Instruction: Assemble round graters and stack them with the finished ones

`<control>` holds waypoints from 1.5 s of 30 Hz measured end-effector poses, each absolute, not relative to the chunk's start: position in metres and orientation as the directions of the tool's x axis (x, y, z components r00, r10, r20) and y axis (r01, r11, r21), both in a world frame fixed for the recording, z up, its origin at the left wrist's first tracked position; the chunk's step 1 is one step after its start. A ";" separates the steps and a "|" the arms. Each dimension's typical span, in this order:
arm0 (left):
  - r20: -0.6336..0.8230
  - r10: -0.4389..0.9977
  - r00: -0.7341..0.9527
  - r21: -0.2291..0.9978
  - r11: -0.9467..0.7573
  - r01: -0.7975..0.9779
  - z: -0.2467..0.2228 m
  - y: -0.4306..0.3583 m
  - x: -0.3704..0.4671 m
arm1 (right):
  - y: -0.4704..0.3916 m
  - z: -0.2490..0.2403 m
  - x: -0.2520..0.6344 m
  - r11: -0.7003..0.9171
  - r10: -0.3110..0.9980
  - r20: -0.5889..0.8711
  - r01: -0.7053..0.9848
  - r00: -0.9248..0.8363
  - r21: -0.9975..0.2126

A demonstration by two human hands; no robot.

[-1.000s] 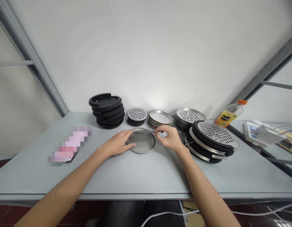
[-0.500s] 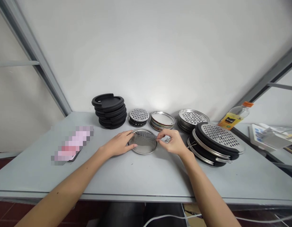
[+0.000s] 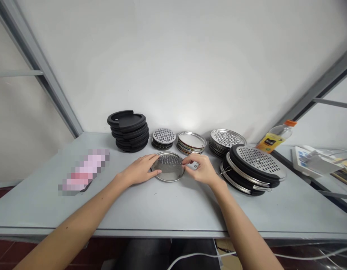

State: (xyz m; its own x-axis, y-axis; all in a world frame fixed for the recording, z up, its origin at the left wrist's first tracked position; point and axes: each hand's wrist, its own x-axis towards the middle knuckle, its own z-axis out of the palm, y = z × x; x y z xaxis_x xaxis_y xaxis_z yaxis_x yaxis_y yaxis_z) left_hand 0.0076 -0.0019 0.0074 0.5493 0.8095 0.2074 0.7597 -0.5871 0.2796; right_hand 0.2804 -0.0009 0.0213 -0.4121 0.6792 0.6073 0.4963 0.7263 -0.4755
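Note:
A round, shallow metal plate (image 3: 169, 173) with a raised rim lies on the table in front of me. Its far part has a dotted pattern; I cannot tell whether this is holes or a reflection. My left hand (image 3: 141, 169) grips the left side of the rim, thumb at the near side and fingers at the far side. At the right edge, the thumb and forefinger of my right hand (image 3: 200, 168) are pinched together; the fingertips partly hide the rim. A small bit of coiled metal (image 3: 196, 165) shows beside the right fingers.
Behind the plate stand black ring-shaped holders (image 3: 128, 129), small perforated grater discs (image 3: 164, 136), plain metal plates (image 3: 191, 140) and larger grater discs (image 3: 226, 139), all stacked. To the right are assembled black-rimmed graters (image 3: 257, 161), a bottle (image 3: 276, 138) and a power strip (image 3: 302, 159). A blurred-out phone (image 3: 84, 172) lies left.
The view has shifted slightly. The dotted pattern on the plate shows more clearly and covers a different area. My right fingers have moved slightly in at the plate's right edge; the left hand stays put.

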 end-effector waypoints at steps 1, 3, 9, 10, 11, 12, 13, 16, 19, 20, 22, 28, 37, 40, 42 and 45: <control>0.217 0.812 0.542 0.274 -0.584 0.764 0.007 -0.001 0.008 | -0.001 0.021 0.280 0.729 0.673 0.621 0.502 -0.402 -0.465; 0.250 0.816 0.521 0.272 -0.576 0.771 0.007 0.001 0.009 | 0.000 0.021 0.280 0.735 0.660 0.646 0.507 -0.383 -0.450; 0.363 0.807 0.466 0.291 -0.573 0.766 0.007 0.007 0.011 | -0.001 0.022 0.277 0.744 0.647 0.676 0.487 -0.354 -0.457; 0.372 0.808 0.457 0.287 -0.568 0.771 0.008 0.008 0.011 | -0.001 0.022 0.276 0.745 0.645 0.679 0.484 -0.349 -0.459; 0.378 0.809 0.451 0.285 -0.565 0.775 0.008 0.008 0.011 | -0.001 0.022 0.276 0.745 0.644 0.684 0.483 -0.343 -0.459; 0.380 0.809 0.448 0.283 -0.563 0.776 0.008 0.008 0.011 | -0.001 0.021 0.276 0.743 0.645 0.688 0.486 -0.334 -0.461; 0.381 0.809 0.448 0.283 -0.563 0.776 0.008 0.007 0.011 | 0.000 0.020 0.276 0.737 0.649 0.688 0.492 -0.324 -0.464; 0.367 0.817 0.444 0.304 -0.557 0.773 0.009 0.007 0.011 | 0.006 0.015 0.280 0.693 0.686 0.667 0.540 -0.291 -0.478; 0.342 0.829 0.442 0.335 -0.547 0.767 0.009 0.007 0.010 | 0.015 0.007 0.287 0.628 0.741 0.614 0.605 -0.271 -0.490; 0.338 0.831 0.442 0.341 -0.546 0.765 0.009 0.008 0.010 | 0.017 0.005 0.289 0.612 0.756 0.596 0.614 -0.271 -0.498; 0.337 0.829 0.446 0.344 -0.549 0.762 0.009 0.008 0.009 | 0.021 0.001 0.290 0.604 0.770 0.574 0.613 -0.281 -0.510; 0.367 0.819 0.442 0.351 -0.562 0.749 0.009 0.008 0.009 | 0.023 -0.002 0.289 0.619 0.759 0.580 0.601 -0.295 -0.505; 0.408 0.805 0.431 0.333 -0.571 0.751 0.009 0.006 0.010 | 0.023 -0.003 0.288 0.599 0.768 0.575 0.631 -0.280 -0.493; 0.405 0.807 0.430 0.331 -0.568 0.754 0.009 0.006 0.010 | 0.023 -0.003 0.288 0.602 0.765 0.580 0.629 -0.279 -0.492; 0.398 0.810 0.430 0.329 -0.564 0.758 0.009 0.006 0.010 | 0.022 -0.002 0.288 0.608 0.760 0.589 0.623 -0.276 -0.492; 0.387 0.815 0.432 0.331 -0.560 0.760 0.010 0.007 0.010 | 0.021 -0.001 0.287 0.612 0.755 0.597 0.617 -0.270 -0.495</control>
State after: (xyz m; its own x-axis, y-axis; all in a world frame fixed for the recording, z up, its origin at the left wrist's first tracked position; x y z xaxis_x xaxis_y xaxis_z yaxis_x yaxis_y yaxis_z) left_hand 0.0098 0.0067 0.0099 0.4317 0.8149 0.3867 0.7596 -0.5597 0.3314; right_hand 0.2872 0.0208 -0.0012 -0.2703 0.7555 0.5968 0.6172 0.6117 -0.4948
